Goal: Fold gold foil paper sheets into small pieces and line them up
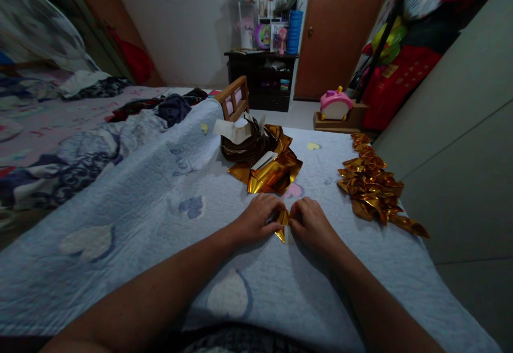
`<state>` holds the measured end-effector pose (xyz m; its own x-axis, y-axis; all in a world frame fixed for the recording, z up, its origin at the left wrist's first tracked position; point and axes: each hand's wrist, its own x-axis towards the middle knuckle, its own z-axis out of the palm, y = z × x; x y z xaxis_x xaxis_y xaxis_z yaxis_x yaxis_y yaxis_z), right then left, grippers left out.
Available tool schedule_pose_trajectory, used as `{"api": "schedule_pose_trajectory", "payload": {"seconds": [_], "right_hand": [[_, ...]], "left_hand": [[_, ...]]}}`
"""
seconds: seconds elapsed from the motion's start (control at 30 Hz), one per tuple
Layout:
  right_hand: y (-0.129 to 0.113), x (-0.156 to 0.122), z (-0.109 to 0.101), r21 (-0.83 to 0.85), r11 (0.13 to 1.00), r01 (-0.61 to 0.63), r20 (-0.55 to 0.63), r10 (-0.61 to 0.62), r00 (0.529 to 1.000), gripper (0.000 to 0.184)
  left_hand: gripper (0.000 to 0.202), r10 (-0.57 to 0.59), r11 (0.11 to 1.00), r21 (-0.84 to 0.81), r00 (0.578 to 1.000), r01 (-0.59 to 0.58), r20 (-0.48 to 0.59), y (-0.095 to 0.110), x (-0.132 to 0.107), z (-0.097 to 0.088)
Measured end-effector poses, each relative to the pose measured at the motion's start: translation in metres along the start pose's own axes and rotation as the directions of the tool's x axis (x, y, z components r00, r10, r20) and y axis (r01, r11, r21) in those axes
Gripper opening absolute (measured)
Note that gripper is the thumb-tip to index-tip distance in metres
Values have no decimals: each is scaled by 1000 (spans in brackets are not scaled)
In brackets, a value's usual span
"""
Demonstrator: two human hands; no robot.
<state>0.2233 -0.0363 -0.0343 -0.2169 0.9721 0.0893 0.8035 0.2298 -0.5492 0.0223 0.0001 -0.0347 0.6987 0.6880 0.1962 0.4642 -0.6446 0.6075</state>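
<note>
Between my two hands is a small piece of gold foil paper [282,233], partly folded to a point towards me. My left hand [260,216] pinches its left side, with thumb and fingers closed on it. On the other side, my right hand [311,222] grips the paper's right edge with curled fingers. Just beyond my hands lies a loose heap of gold foil sheets [274,174], beside a dark stack of paper [244,147] with pale sheets sticking up. Folded gold foil pieces [371,182] are piled along the right side of the bed.
A pale blue quilt with heart shapes [160,246] covers the bed under my hands. Crumpled clothes [140,123] lie to the left. A wooden rail [233,99], a pink toy [335,104] and a dark cabinet [260,83] stand beyond; a grey wardrobe [452,171] borders the right.
</note>
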Motion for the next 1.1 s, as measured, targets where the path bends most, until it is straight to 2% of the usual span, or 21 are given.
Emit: {"api": "schedule_pose_trajectory", "payload": {"seconds": [0.13,0.23,0.33,0.4,0.43,0.5,0.57,0.67,0.8,0.93,1.1], "right_hand": [[-4,-3,-5,210,978,-8,44,-1,999,9],[-4,-3,-5,390,921,1,20,-9,1000,5],[-3,-2,-2,528,849,-8,-33,30,999,6],[-3,-2,0,599,800,-31,-36,65,997,11],[-3,-1,1,629,776,-40,-30,76,997,14],[-4,-2,1,685,727,-38,-18,69,997,17],[-6,-2,-1,731,682,-20,2,28,1000,16],[-8,-4,-5,767,641,-22,66,-44,997,20],[-9,-5,-9,747,661,-67,137,-54,989,22],[-7,-4,-6,709,704,-44,103,-41,994,25],[-6,-2,0,717,693,-69,94,1,996,13]], "left_hand": [[29,-71,982,-176,997,71,5,2,-3,-1],[29,-125,912,-391,992,125,25,1,-6,0],[35,-170,733,-662,984,157,45,0,-6,1],[34,-195,602,-781,979,164,55,0,-4,1],[30,-207,573,-804,977,158,44,1,-4,1],[23,-233,584,-799,972,143,3,1,-3,0],[20,-258,604,-784,966,144,-21,2,-2,-1],[21,-277,585,-795,961,161,-10,2,-2,0],[33,-263,544,-826,965,149,1,1,-1,3],[47,-248,515,-844,969,147,17,2,-1,4],[50,-273,569,-807,962,158,-4,3,0,5]]}}
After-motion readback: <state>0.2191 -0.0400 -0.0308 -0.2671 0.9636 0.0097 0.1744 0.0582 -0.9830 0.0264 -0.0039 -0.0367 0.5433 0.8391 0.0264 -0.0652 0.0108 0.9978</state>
